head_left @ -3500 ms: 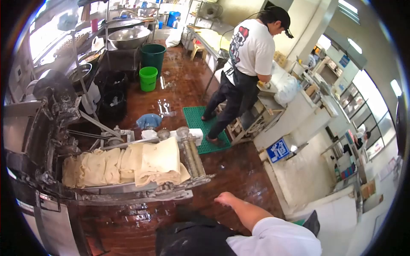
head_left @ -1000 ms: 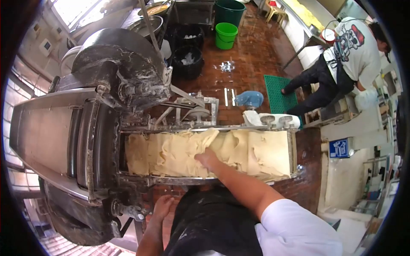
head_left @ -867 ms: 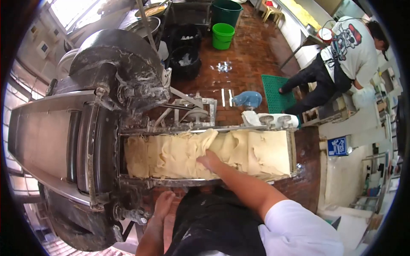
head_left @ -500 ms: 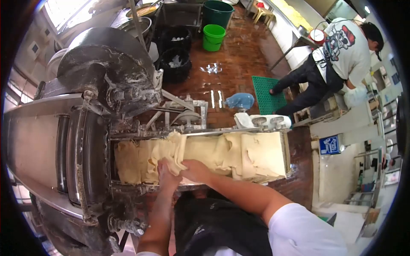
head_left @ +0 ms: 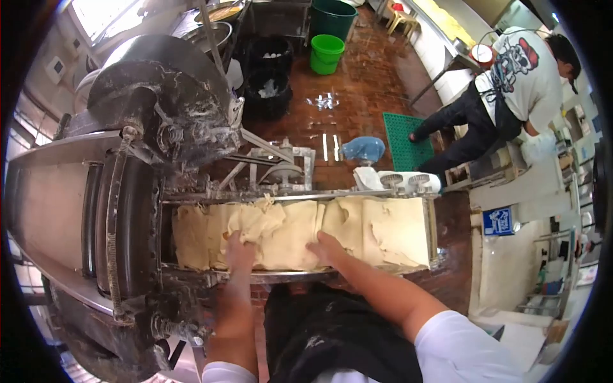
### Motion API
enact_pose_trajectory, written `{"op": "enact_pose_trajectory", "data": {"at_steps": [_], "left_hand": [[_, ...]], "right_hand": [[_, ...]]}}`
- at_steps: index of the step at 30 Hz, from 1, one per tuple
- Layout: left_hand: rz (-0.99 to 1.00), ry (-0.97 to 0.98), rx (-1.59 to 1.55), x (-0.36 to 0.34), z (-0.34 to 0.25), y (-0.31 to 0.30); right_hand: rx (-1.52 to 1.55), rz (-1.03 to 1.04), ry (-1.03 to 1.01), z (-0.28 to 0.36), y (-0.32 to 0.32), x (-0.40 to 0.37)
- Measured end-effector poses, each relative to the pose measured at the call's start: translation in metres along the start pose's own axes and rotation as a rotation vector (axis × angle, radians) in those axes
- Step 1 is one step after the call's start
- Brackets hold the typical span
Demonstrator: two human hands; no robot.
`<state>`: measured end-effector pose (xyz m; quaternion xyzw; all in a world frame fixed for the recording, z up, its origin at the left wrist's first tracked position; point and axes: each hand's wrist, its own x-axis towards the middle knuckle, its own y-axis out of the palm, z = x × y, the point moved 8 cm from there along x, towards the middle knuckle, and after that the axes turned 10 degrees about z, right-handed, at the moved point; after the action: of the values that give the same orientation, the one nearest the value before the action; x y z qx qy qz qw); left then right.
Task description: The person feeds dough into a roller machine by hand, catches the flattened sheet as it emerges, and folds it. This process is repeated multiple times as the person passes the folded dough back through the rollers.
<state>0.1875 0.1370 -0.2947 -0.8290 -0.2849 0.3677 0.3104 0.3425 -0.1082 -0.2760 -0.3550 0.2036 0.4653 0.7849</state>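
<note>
A long pale dough sheet (head_left: 281,246), folded and layered, lies along the narrow bed in front of the rollers. My left hand (head_left: 240,252) rests on its left part, beside a crumpled, torn flap (head_left: 257,220). The fingers there look spread, though slightly blurred. Further right, my right hand (head_left: 325,247) has its thumb and fingers closed at a raised fold of the dough. Flatter layers (head_left: 396,230) with ragged edges cover the right end of the bed.
To the left stands a large dough-roller machine with dark rollers (head_left: 135,230) and a rounded housing (head_left: 159,73). Beyond the bed are a green bucket (head_left: 327,54), black bins (head_left: 267,86) and a green mat (head_left: 407,142). Another person (head_left: 520,83) works at a counter on the right.
My hands were close together on bunched dough folds; now they are apart, the right one further right. The bunched dough between them has been spread flatter, with a crumpled flap left over.
</note>
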Motion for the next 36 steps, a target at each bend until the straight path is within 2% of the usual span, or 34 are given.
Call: {"op": "enact_pose_trajectory", "data": {"at_steps": [1, 3, 5, 9, 11, 12, 14, 15, 16, 17, 20, 23, 24, 26, 30, 31, 32, 33, 34, 35, 36], "left_hand": [[-0.049, 0.062, -0.102, 0.003, 0.001, -0.009], [-0.069, 0.026, -0.155, -0.005, 0.0, -0.02], [-0.082, -0.017, -0.208, -0.016, 0.0, -0.029], [-0.115, 0.001, -0.303, -0.035, 0.0, -0.038], [-0.094, 0.016, -0.375, -0.043, 0.0, -0.03], [-0.113, 0.01, -0.341, -0.049, -0.001, -0.025], [-0.135, 0.004, -0.308, -0.054, -0.003, -0.014], [-0.167, 0.066, -0.342, -0.058, -0.014, -0.015], [-0.2, 0.128, -0.377, -0.062, -0.024, -0.017], [-0.177, 0.11, -0.375, -0.062, -0.028, -0.014], [-0.075, 0.101, -0.488, -0.056, -0.031, 0.002], [-0.066, 0.076, -0.434, -0.074, -0.066, -0.002], [-0.065, 0.086, -0.437, -0.076, -0.072, 0.004], [0.021, 0.11, -0.501, -0.078, -0.075, 0.025], [0.102, 0.121, -0.544, -0.071, -0.057, 0.039], [0.224, 0.194, -0.584, -0.075, -0.064, 0.031], [0.228, 0.192, -0.579, -0.072, -0.057, 0.028], [0.382, 0.145, -0.867, -0.069, -0.049, 0.038], [0.534, 0.092, -1.154, -0.065, -0.039, 0.048], [0.487, 0.209, -0.981, -0.05, -0.021, 0.042], [0.484, 0.21, -0.981, -0.046, -0.016, 0.033]], "right_hand": [[-0.07, -0.057, -0.043, 0.001, -0.003, 0.001], [-0.142, -0.108, -0.092, 0.006, -0.01, 0.002], [-0.008, 0.04, 0.031, 0.002, -0.011, 0.004], [0.002, 0.056, 0.051, 0.001, -0.008, 0.005], [-0.369, -0.269, 0.001, 0.034, -0.025, -0.021], [-0.37, -0.267, 0.0, 0.031, -0.022, -0.021], [-0.382, -0.39, -0.046, 0.031, -0.024, -0.025], [-0.383, -0.388, -0.049, 0.037, -0.026, -0.028], [-0.241, -0.289, 0.085, 0.029, -0.024, -0.028], [-0.101, -0.19, 0.219, 0.019, -0.019, -0.028], [-0.05, -0.209, 0.191, 0.008, -0.009, -0.023], [0.061, -0.249, 0.156, -0.027, 0.005, 0.003], [0.061, -0.259, 0.154, -0.022, -0.002, 0.003], [0.57, 0.168, 0.162, -0.002, 0.024, 0.008], [0.588, 0.147, 0.066, 0.018, 0.031, 0.007], [0.45, 0.089, -0.04, 0.023, 0.023, 0.007], [0.311, 0.034, -0.143, 0.029, 0.017, 0.007], [0.316, 0.034, -0.142, 0.026, 0.015, 0.007], [0.093, -0.1, -0.232, 0.034, 0.002, 0.004], [-0.134, -0.233, -0.323, 0.045, -0.007, 0.0], [-0.134, -0.232, -0.325, 0.039, -0.003, 0.01]]}}
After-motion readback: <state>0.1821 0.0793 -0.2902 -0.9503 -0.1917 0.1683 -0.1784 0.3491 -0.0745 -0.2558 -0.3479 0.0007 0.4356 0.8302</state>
